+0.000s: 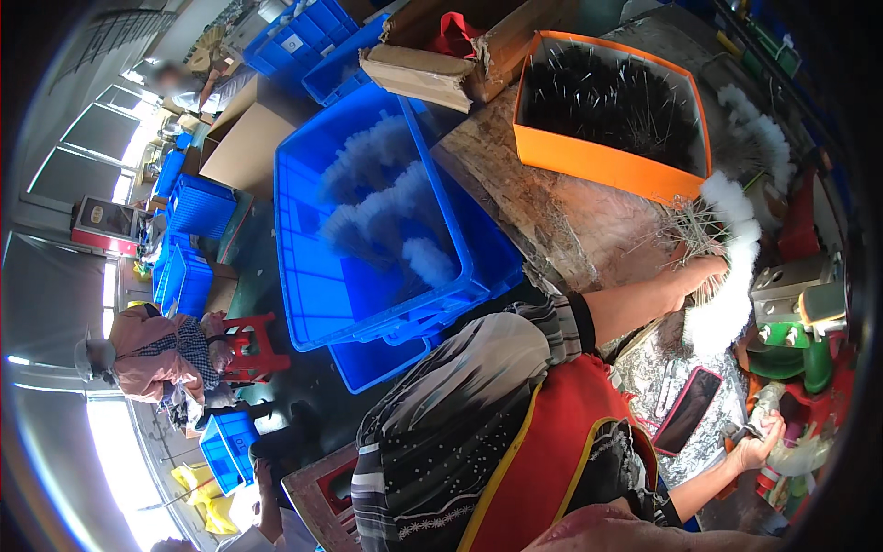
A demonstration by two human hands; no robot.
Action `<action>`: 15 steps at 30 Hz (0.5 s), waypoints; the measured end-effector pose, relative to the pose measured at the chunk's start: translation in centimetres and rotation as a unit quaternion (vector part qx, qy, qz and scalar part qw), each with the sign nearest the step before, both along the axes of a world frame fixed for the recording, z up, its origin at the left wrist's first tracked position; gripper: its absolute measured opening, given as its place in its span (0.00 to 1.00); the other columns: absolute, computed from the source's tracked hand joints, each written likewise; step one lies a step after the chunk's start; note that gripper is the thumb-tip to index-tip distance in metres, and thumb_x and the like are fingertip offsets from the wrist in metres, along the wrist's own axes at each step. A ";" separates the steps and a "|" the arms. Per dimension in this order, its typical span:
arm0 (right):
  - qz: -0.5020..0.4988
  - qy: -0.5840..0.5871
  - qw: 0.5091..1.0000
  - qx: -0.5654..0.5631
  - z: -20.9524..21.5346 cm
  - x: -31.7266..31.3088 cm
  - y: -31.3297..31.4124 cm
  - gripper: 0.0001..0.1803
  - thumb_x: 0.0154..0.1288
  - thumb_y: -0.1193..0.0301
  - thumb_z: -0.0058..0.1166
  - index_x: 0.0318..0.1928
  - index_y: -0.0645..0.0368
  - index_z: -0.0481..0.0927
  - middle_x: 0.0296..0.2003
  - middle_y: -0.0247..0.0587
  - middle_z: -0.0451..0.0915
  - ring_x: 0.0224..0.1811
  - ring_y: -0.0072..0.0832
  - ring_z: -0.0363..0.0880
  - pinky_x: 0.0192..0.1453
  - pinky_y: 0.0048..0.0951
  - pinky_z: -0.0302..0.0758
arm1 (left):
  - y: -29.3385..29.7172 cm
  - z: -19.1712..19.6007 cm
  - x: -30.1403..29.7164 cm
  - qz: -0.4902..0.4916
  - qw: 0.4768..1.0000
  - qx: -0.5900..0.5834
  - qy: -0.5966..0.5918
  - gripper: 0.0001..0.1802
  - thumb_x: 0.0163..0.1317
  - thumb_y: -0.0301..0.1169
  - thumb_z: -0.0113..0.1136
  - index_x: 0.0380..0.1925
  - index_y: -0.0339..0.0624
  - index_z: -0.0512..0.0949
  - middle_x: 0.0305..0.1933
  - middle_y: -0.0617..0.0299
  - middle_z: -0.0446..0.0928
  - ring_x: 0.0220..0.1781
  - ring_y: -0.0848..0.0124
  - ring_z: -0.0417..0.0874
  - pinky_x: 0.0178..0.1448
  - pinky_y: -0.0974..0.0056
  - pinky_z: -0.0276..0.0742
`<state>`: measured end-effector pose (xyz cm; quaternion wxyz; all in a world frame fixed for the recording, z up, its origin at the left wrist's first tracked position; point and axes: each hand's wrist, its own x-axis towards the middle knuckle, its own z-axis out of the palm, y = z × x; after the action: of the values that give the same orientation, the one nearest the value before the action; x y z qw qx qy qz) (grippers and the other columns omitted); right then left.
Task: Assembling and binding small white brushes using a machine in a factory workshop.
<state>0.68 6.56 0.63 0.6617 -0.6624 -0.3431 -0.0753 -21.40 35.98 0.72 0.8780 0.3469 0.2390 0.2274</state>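
Observation:
My left hand [699, 278] is closed around a bundle of thin wire stems, part of a bunch of white-tufted wire brushes [731, 248]. The white tufts hang to the right of the hand and the loose wire ends fan out to its upper left. My right hand [756, 448] is lower down, beside a green-and-metal machine [798, 317]. Its fingers are bent together at a small piece that I cannot make out. Between my arms a phone with a pink edge [688, 411] lies on a silvery, crumpled surface [648, 363].
An orange box [589, 173] full of black-tufted wires stands on the worn worktable [561, 207]. Left of it, a large blue crate [303, 267] holds white brushes. Behind is an open cardboard box [418, 74]. Another person [161, 354] sits at far left by a red stool [253, 350].

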 end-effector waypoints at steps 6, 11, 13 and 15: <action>0.057 0.085 0.994 0.040 0.5 -0.2 -0.5 0.11 0.58 0.73 0.41 0.32 0.72 0.73 0.23 0.37 0.69 0.26 0.22 0.66 0.38 0.24 0.68 | -0.5 1.0 -1.1 0.004 0.999 -0.031 -0.023 0.09 0.51 0.37 0.52 0.25 0.43 0.75 0.23 0.67 0.73 0.23 0.79 0.72 0.25 0.72 0.66; 0.027 -0.024 0.999 -0.041 1.8 -1.5 -0.3 0.10 0.58 0.73 0.41 0.31 0.70 0.72 0.22 0.38 0.68 0.26 0.23 0.66 0.39 0.25 0.68 | -0.2 0.7 -1.9 -0.011 0.997 -0.041 -0.068 0.09 0.52 0.37 0.52 0.25 0.44 0.75 0.25 0.67 0.73 0.25 0.80 0.70 0.28 0.73 0.63; -0.011 0.213 0.977 -0.012 5.6 -1.7 -0.8 0.11 0.59 0.71 0.44 0.23 0.65 0.70 0.18 0.34 0.65 0.26 0.22 0.64 0.38 0.23 0.66 | -0.2 0.9 -2.1 -0.031 0.995 -0.051 -0.086 0.09 0.52 0.37 0.52 0.25 0.44 0.74 0.26 0.66 0.73 0.26 0.80 0.70 0.30 0.73 0.64; -0.026 0.275 0.961 -0.015 8.8 -1.7 -1.4 0.12 0.59 0.71 0.44 0.20 0.63 0.68 0.17 0.33 0.63 0.25 0.21 0.63 0.36 0.22 0.63 | -0.1 1.4 -2.0 -0.023 0.997 -0.046 -0.049 0.09 0.52 0.37 0.52 0.26 0.45 0.74 0.28 0.65 0.74 0.29 0.78 0.72 0.33 0.71 0.67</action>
<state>-1.00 5.19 9.41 0.7182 -0.6762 -0.1319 0.0976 -23.41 35.84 2.10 0.9086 0.3003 0.1973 0.2127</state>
